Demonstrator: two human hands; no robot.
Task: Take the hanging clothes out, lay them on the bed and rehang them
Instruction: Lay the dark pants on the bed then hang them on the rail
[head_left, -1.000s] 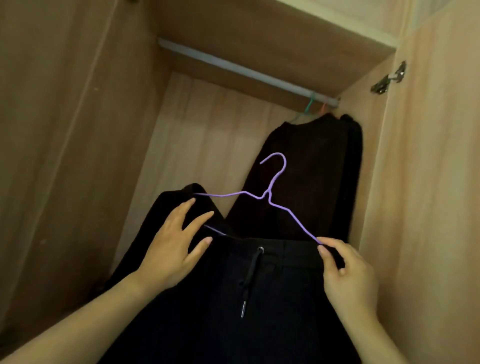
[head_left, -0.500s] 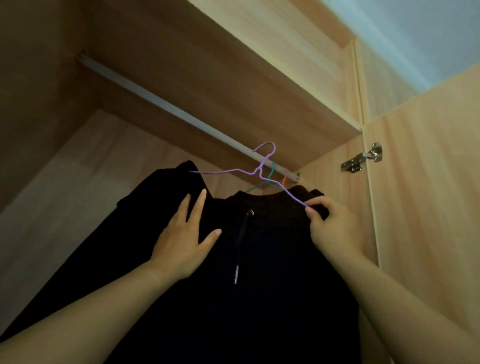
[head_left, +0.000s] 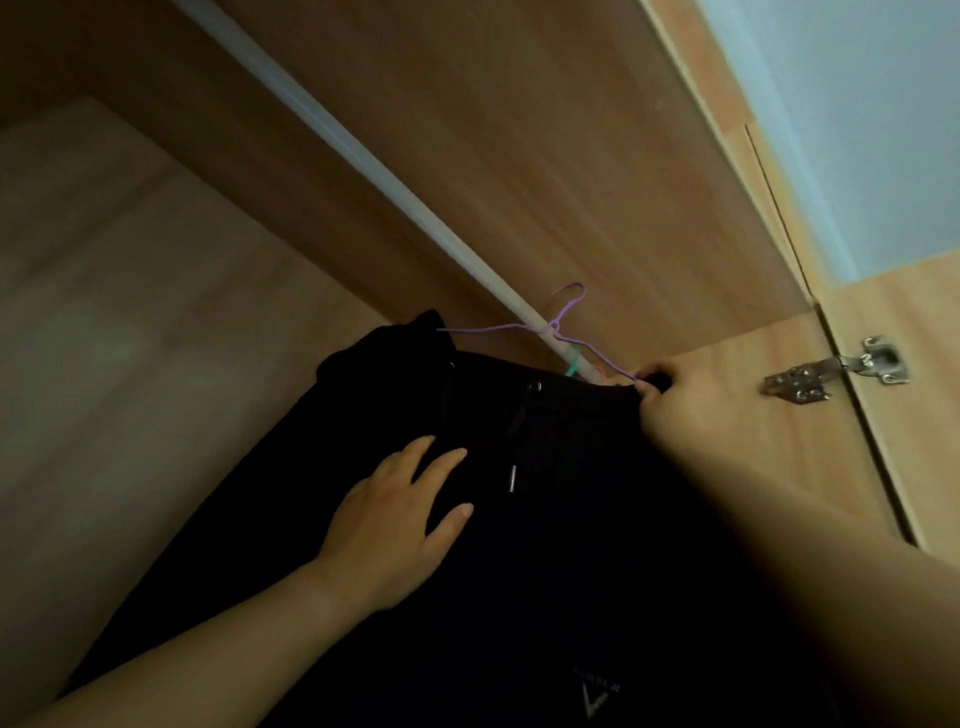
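Observation:
A black garment with a drawstring (head_left: 545, 519) hangs on a thin purple wire hanger (head_left: 558, 327). The hanger's hook is at the pale wardrobe rail (head_left: 363, 161), just above it; whether it rests on the rail I cannot tell. My right hand (head_left: 680, 410) pinches the hanger's right end together with the black cloth. My left hand (head_left: 395, 519) lies flat, fingers apart, on the front of the garment below the waistband. Behind the hanger, a green hook and an orange hook (head_left: 574, 364) sit on the rail.
The wooden shelf (head_left: 519, 130) forms the wardrobe's ceiling just above the rail. The open door with a metal hinge (head_left: 836, 369) is close on the right. The wardrobe's back wall (head_left: 130, 312) lies to the left.
Both hands have lifted the garment and purple hanger upward, from low in the wardrobe to the rail. The camera has tilted up with them.

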